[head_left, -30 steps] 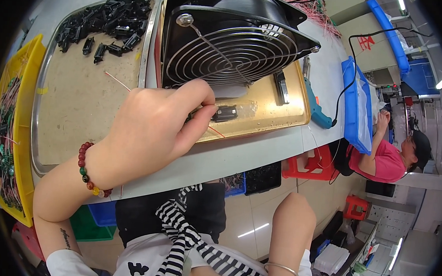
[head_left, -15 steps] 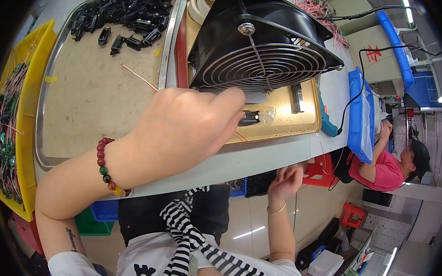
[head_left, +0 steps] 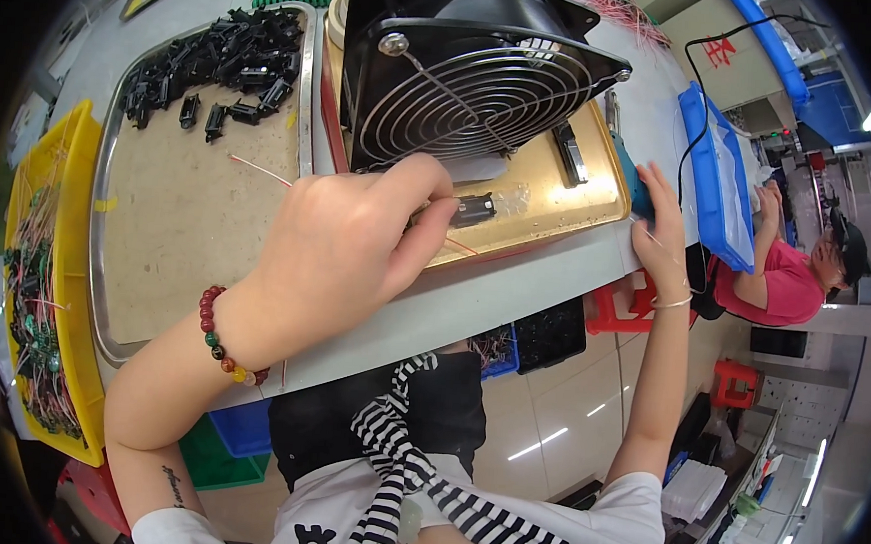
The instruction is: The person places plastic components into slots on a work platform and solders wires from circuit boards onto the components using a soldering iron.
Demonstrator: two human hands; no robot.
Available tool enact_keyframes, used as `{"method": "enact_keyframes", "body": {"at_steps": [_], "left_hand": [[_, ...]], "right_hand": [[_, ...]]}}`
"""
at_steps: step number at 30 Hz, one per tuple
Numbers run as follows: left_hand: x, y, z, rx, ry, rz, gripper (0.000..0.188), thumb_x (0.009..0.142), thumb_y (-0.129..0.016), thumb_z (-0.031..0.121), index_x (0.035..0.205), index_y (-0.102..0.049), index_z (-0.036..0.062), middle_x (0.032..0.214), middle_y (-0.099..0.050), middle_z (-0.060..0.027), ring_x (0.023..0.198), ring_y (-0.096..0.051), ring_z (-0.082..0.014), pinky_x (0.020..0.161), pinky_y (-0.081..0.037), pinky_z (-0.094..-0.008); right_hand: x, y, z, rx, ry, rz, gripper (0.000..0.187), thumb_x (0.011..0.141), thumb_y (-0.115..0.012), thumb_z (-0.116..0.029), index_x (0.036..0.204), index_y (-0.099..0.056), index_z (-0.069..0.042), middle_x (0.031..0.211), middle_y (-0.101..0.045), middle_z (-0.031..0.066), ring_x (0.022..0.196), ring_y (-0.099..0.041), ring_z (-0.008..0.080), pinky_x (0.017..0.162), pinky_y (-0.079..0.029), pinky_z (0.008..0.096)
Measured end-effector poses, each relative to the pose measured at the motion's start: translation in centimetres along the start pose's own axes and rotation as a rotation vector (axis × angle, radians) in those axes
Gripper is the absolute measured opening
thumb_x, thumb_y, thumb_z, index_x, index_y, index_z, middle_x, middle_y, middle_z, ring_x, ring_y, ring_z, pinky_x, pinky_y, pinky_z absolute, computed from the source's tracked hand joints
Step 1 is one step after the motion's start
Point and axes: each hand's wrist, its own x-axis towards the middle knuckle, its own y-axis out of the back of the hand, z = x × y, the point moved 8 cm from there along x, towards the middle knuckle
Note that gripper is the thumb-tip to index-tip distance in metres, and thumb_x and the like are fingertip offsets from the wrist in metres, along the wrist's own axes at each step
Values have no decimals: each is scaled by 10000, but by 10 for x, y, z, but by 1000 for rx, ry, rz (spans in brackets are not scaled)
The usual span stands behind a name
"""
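Note:
My left hand (head_left: 353, 240) rests on the gold plate (head_left: 548, 201) in front of the black fan (head_left: 471, 72), its fingertips pinching a small black connector (head_left: 475, 209) with a thin red wire. A bead bracelet (head_left: 223, 335) is on that wrist. My right hand (head_left: 658, 223) has come up to the table's right edge, fingers closing around a teal-handled tool (head_left: 633, 179) beside the plate. Whether it fully grips the tool is unclear.
A metal tray (head_left: 188, 210) with a cardboard liner holds a heap of black connectors (head_left: 215, 59) at its far end. A yellow bin (head_left: 46, 271) of wired parts stands at left. A blue tray (head_left: 721, 179) lies at right. A seated person in red (head_left: 785, 280) works beyond it.
My right hand rose from below the table to its right edge and reached the teal tool. The left hand stayed on the connector; the view shifted slightly.

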Motion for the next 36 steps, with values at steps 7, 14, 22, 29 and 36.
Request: {"method": "enact_keyframes", "body": {"at_steps": [7, 14, 22, 29, 36], "left_hand": [[-1, -1, 1, 13, 6, 4, 69, 777, -628, 66, 821, -582, 39, 638, -604, -87, 492, -581, -209, 450, -439, -291], [-1, 0, -1, 33, 22, 23, 64, 768, -631, 69, 810, -584, 58, 598, -583, -74, 473, -567, -205, 432, -424, -302], [-2, 0, -3, 70, 10, 5, 65, 749, -626, 59, 781, -571, 72, 551, -550, -61, 451, -547, -207, 408, -399, -305], [-2, -5, -3, 84, -6, 4, 75, 746, -627, 64, 778, -560, 72, 551, -550, -61, 446, -542, -209, 407, -396, -305], [-3, -3, -2, 78, -21, 23, 82, 753, -631, 81, 771, -552, 73, 539, -547, -61, 437, -536, -210, 400, -393, -308]], "right_hand": [[19, -6, 2, -95, 33, -319, 601, 597, -484, 46, 1192, -468, -38, 1077, -530, 180, 989, -532, 366, 861, -440, 363], [-14, 30, -5, -28, 136, 147, 515, 608, -611, 58, 1111, -516, -2, 1034, -572, 163, 864, -596, 305, 770, -468, 328], [-106, 28, -110, 1091, -200, 329, 529, 696, -608, -61, 1164, -396, 63, 1058, -478, 134, 672, -481, 140, 593, -415, 265], [-146, 10, -155, 1167, -275, 315, 452, 788, -638, -210, 1124, -421, 0, 952, -448, 102, 690, -499, 157, 535, -443, 254], [-151, -9, -172, 1098, -348, 183, 416, 794, -645, -283, 1030, -435, -12, 792, -459, 78, 630, -495, 148, 506, -418, 257]]}}
